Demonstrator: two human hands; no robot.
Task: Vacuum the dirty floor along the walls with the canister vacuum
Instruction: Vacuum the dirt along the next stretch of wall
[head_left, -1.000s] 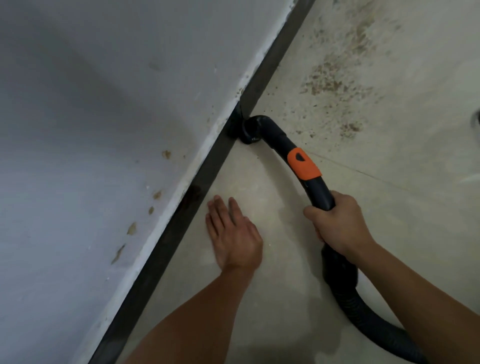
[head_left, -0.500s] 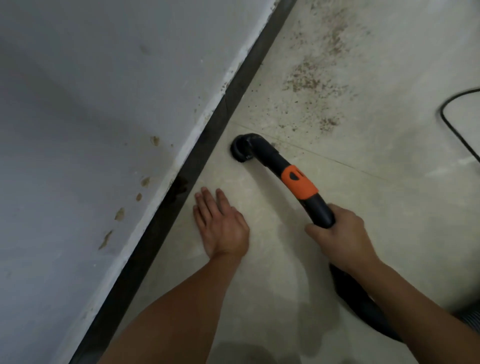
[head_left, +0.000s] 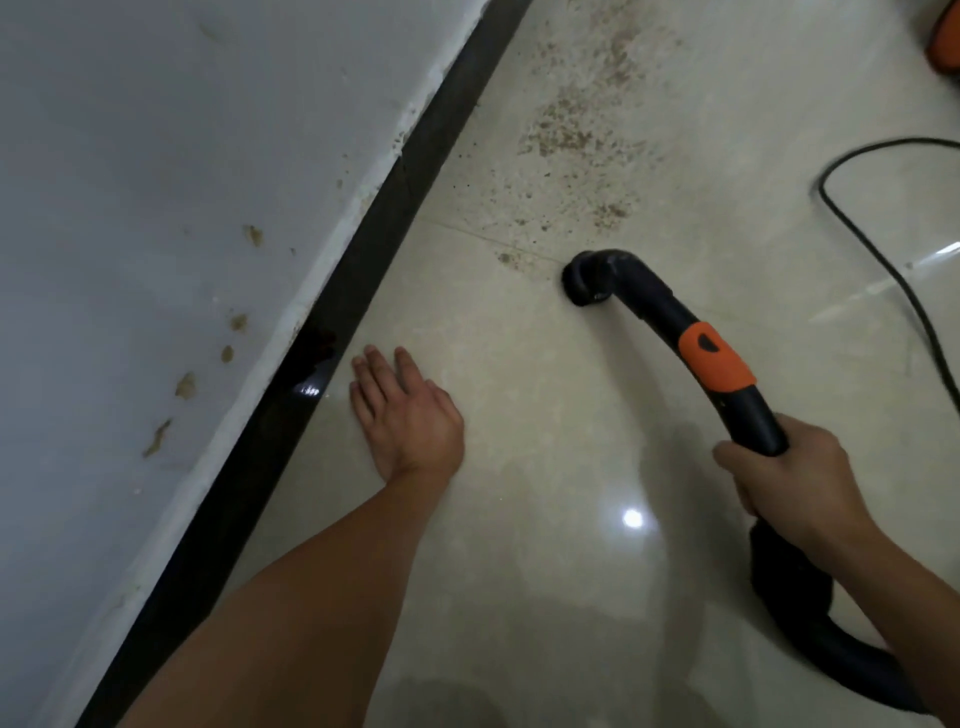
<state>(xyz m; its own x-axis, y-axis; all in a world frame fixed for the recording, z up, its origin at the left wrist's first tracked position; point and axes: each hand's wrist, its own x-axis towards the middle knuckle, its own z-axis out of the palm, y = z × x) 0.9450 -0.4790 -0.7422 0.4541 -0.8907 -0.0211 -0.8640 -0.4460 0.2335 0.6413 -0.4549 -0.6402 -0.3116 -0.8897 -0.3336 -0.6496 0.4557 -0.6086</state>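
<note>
Currently, right hand (head_left: 789, 483) grips the vacuum handle (head_left: 717, 364); left hand (head_left: 410, 415) lies flat, fingers together, on the floor (head_left: 519, 545). With the nozzle (head_left: 587, 280) apart from the wall (head_left: 156, 156), dirt (head_left: 566, 135) may be missed.

No readable text, label, brand, number or sign anywhere in view. Only a small dark half-round mark on the orange plastic collar (head_left: 723, 375) of the black curved vacuum handle (head_left: 649, 299), too plain and blurred to read as anything.
</note>
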